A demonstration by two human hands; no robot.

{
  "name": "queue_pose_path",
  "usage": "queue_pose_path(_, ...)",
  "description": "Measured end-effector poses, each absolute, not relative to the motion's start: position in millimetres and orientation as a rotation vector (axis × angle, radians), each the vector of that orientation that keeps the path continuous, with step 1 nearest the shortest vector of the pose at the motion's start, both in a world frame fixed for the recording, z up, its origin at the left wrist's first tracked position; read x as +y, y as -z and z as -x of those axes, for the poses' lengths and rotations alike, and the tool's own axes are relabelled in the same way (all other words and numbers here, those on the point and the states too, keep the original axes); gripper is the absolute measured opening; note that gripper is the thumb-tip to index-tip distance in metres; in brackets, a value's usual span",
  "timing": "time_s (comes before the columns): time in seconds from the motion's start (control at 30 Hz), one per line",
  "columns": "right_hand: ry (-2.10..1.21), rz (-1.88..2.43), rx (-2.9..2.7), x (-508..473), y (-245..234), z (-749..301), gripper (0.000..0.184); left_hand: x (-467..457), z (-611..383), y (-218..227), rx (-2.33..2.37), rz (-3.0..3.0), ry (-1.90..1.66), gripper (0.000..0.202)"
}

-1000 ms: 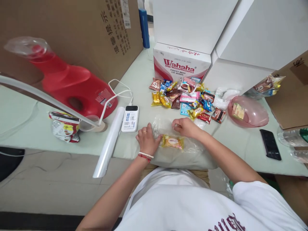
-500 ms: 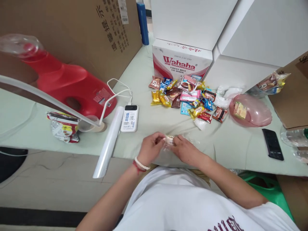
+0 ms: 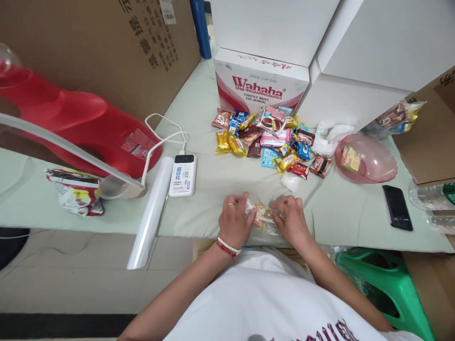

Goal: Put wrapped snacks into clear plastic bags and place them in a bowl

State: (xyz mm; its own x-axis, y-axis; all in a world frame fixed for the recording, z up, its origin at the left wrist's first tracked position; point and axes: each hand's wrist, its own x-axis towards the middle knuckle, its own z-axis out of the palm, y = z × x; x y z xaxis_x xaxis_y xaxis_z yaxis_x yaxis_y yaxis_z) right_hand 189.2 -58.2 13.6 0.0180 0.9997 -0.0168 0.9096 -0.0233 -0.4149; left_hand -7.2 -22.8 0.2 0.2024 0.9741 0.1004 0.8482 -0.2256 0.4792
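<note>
Near the table's front edge lies a small snack in clear plastic wrap (image 3: 262,215), with yellow and reddish marks on it. My left hand (image 3: 233,219), wearing a ring and two bracelets, grips the wrap's left end between thumb and fingers. At the opposite end, my right hand (image 3: 292,220) pinches the plastic with bent fingers. Loose clear film shows below the snack by the right thumb. Beyond the hands is a pile of wrapped snacks (image 3: 254,135) in several colours. A pink translucent bowl (image 3: 386,166) to the right contains one pale yellow-green packet (image 3: 350,158).
A white power bank (image 3: 183,176) with a cable and a white plastic roll (image 3: 151,213) lie left, near a red jug (image 3: 81,123). Behind the snacks stands a Wahaha carton (image 3: 261,80). A phone (image 3: 397,207) is right; a green stool (image 3: 387,279) stands below.
Both hands have shifted a little to the right in view and moved farther apart. More of the wrapped snack shows between them. The view has turned slightly.
</note>
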Motion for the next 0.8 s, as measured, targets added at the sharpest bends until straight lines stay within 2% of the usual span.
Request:
queue_pose_path(0.07, -0.398, 2.018, -1.945, -62.8, -17.2, -194.7, 0.014, -19.9, 11.0, 4.5, 1.830, -2.102, -0.559, 0.068)
queue_pose_path(0.1, -0.407, 2.034, -1.940, -65.3, -18.1, -197.0, 0.018, -18.5, 13.0, 7.0, 1.861, -2.081, -0.540, 0.068)
queue_pose_path(0.17, -0.482, 2.072, -1.968, -70.5, -18.7, -198.5, 0.028, -17.0, 16.5, 11.2, 1.862, -2.071, -0.520, 0.053)
queue_pose_path(0.23, -0.558, 2.083, -2.015, -75.2, -19.7, -195.8, 0.020, -17.5, 18.2, 13.3, 1.808, -2.097, -0.565, 0.041)
queue_pose_path(0.3, -0.605, 2.040, -2.008, -78.8, -23.0, -189.7, 0.011, -19.3, 17.2, 13.0, 1.745, -2.106, -0.643, 0.037)
queue_pose_path(0.33, -0.637, 2.008, -1.962, -79.8, -25.5, -186.0, 0.012, -20.5, 15.4, 12.0, 1.727, -2.095, -0.674, 0.035)
queue_pose_path(0.57, -1.050, 1.594, -1.430, -69.0, -36.5, -163.7, 0.039, -34.3, -12.4, 2.3, 1.486, -2.324, -0.893, 0.011)
queue_pose_path(0.6, -1.112, 1.565, -1.362, -66.8, -35.0, -163.3, 0.043, -37.5, -15.7, 2.1, 1.386, -2.368, -0.939, 0.014)
queue_pose_path(0.7, -1.190, 1.542, -1.266, -64.3, -27.5, -166.0, 0.051, -47.4, -19.9, 3.3, 1.010, -2.369, -1.035, 0.041)
queue_pose_path(0.8, -1.161, 1.550, -1.324, -67.6, -18.6, -173.4, 0.047, -51.3, -14.6, 3.2, 0.760, -2.122, -1.092, 0.057)
